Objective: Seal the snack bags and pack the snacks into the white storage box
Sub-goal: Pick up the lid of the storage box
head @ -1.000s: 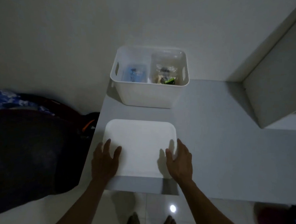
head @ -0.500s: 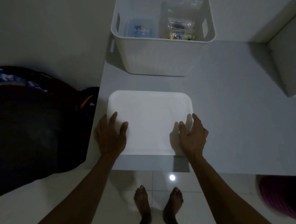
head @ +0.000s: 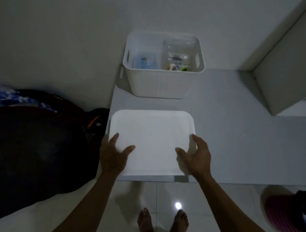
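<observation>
Both hands take a grip on the flat white rounded-corner plastic lid (head: 151, 142): left hand (head: 113, 154) and right hand (head: 197, 158) clasp its near side edges. It looks light, stiff and smooth. Beyond, on the pale grey tabletop (head: 228, 138), the white ribbed storage box (head: 161, 80) holds clear snack bags (head: 176, 58).

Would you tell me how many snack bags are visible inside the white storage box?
2: a bluish bag on the left side of the white storage box and a clear bag on the right; others may lie hidden beneath.
</observation>
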Demonstrator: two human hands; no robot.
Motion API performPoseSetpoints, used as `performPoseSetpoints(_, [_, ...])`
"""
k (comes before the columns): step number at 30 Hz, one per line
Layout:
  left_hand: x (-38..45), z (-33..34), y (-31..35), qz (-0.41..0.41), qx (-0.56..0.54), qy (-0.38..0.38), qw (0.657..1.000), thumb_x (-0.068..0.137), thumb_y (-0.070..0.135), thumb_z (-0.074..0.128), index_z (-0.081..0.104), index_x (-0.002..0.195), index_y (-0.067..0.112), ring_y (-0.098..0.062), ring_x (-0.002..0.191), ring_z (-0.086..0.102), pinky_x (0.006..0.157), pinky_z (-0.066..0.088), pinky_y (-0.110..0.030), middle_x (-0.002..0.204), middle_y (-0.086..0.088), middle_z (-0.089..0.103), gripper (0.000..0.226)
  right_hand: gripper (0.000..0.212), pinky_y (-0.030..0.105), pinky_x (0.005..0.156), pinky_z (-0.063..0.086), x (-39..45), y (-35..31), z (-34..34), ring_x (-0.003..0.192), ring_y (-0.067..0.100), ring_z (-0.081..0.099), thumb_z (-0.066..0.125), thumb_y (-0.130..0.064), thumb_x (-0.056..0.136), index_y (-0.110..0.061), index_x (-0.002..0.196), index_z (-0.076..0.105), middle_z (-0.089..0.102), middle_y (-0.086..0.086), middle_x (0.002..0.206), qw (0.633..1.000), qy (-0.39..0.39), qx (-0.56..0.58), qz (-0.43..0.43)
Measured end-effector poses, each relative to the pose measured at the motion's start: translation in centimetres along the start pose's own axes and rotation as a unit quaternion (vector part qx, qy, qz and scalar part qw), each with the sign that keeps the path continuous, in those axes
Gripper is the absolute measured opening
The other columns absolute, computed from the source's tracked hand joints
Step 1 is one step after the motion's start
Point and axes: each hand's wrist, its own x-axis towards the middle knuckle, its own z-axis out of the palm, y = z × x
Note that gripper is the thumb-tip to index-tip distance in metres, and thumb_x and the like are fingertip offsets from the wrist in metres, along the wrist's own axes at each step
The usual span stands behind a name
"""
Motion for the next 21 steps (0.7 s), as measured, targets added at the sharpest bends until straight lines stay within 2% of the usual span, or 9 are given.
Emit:
performPoseSetpoints(4, [0.3, -4.2, 3.7, 0.024, -0.057, 0.008, 0.998, 0.067, 0.044, 0.085, 0.058, 0.132, 0.006, -0.031, 0.129, 0.045, 0.108, 0.040, -0.042, 0.144, -0.013, 0.043, 0.080, 0.081, 0.024, 0.107, 0.034, -0.6, -4.4, -3.2, 0.131, 0.022, 0.049, 0.085, -0.039, 0.072, -0.013, 0.140, 0.051, 0.050, 0.003, 0.145, 1.000, 0.004, 0.007, -0.014])
performPoseSetpoints(7, [1.5, -7.2, 7.1, 0.057, -0.069, 0.016, 0.996, 0.066, 0.054, 0.082, 0.058, 0.132, 0.010, -0.028, 0.126, 0.049, 0.105, 0.043, -0.041, 0.141, -0.010, 0.048, 0.083, 0.081, 0.036, 0.107, 0.044, 0.2, -7.8, -5.7, 0.123, 0.023, 0.057, 0.083, -0.056, 0.066, -0.022, 0.134, 0.055, 0.053, -0.001, 0.143, 0.998, 0.029, 0.026, -0.050])
performPoseSetpoints(10, [2.5, -9.4, 10.3, 0.087, -0.048, 0.038, 0.994, 0.066, 0.061, 0.078, 0.056, 0.134, 0.013, -0.028, 0.127, 0.048, 0.105, 0.042, -0.041, 0.142, -0.008, 0.048, 0.086, 0.083, 0.032, 0.111, 0.032, 1.0, -10.8, -8.2, 0.137, 0.020, 0.043, 0.082, -0.051, 0.071, -0.019, 0.141, 0.051, 0.044, -0.002, 0.151, 0.994, 0.050, 0.001, -0.092])
performPoseSetpoints(13, [3.4, -10.0, 12.7, 0.111, -0.035, 0.034, 0.993, 0.064, 0.066, 0.076, 0.053, 0.137, 0.014, -0.029, 0.129, 0.046, 0.104, 0.043, -0.043, 0.146, -0.008, 0.045, 0.092, 0.086, 0.035, 0.113, 0.032, 1.8, -12.0, -9.4, 0.138, 0.021, 0.041, 0.081, -0.050, 0.072, -0.017, 0.144, 0.047, 0.042, -0.001, 0.153, 0.994, 0.065, 0.015, -0.091])
performPoseSetpoints(16, [4.8, -9.6, 14.3, 0.102, -0.026, 0.012, 0.994, 0.062, 0.070, 0.074, 0.050, 0.139, 0.018, -0.029, 0.131, 0.043, 0.104, 0.043, -0.045, 0.148, -0.005, 0.042, 0.096, 0.085, 0.038, 0.114, 0.031, 3.3, -12.3, -9.4, 0.140, 0.023, 0.040, 0.079, -0.050, 0.075, -0.017, 0.146, 0.046, 0.040, 0.001, 0.154, 0.995, 0.065, 0.001, -0.079])
performPoseSetpoints(21, [8.9, -8.3, 16.7, 0.103, -0.019, 0.001, 0.994, 0.061, 0.071, 0.075, 0.047, 0.142, 0.018, -0.028, 0.134, 0.039, 0.106, 0.041, -0.045, 0.151, -0.004, 0.038, 0.100, 0.086, 0.035, 0.113, 0.033, 7.9, -13.6, -8.9, 0.139, 0.023, 0.041, 0.080, -0.049, 0.074, -0.014, 0.145, 0.046, 0.042, 0.001, 0.154, 0.994, 0.071, 0.004, -0.078])
